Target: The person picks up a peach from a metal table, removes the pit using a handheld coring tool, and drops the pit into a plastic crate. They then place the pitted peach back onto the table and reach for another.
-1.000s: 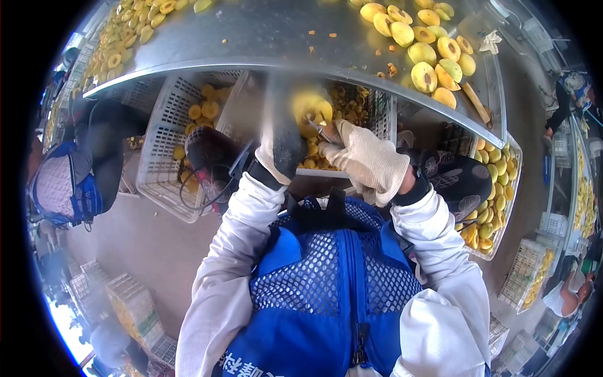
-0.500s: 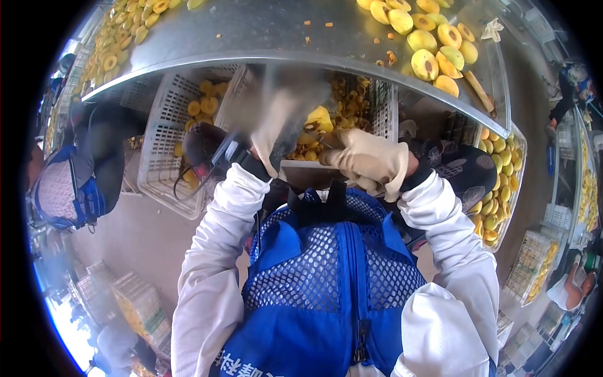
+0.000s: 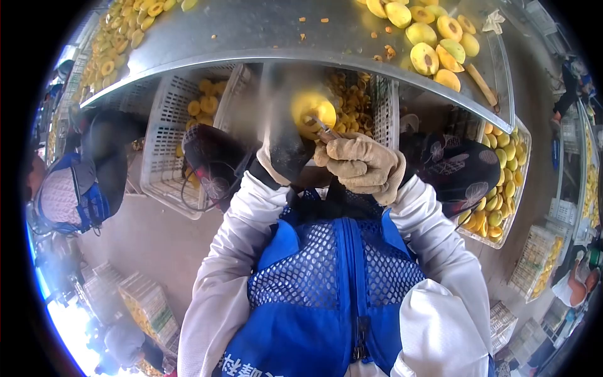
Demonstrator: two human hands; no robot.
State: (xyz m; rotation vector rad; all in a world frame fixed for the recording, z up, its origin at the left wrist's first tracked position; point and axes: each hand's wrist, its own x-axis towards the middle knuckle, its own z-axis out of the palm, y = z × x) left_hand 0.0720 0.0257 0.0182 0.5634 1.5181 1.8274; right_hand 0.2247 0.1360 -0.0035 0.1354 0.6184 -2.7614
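Observation:
A yellow fruit half [image 3: 314,114] is held in front of my chest, below the metal table's edge. My left hand [image 3: 286,147], in a dark and tan glove, is at its left side and wraps round it; part of that hand is blurred. My right hand [image 3: 363,162], in a tan glove, is closed round a small tool [image 3: 325,129]. The tool's metal end touches the fruit's cut face. Beneath both hands is a white crate [image 3: 385,113] with orange-yellow fruit pieces [image 3: 353,100].
Fruit halves [image 3: 424,58] and a wooden-handled tool [image 3: 482,88] lie on the metal table [image 3: 251,31]. Another crate [image 3: 164,129] stands at left, and a full fruit crate [image 3: 524,157] at right. A co-worker's leg and bag [image 3: 69,191] are at far left.
My hands have come together. The fruit is now raised between them, and the tool in my right hand now shows against its cut face.

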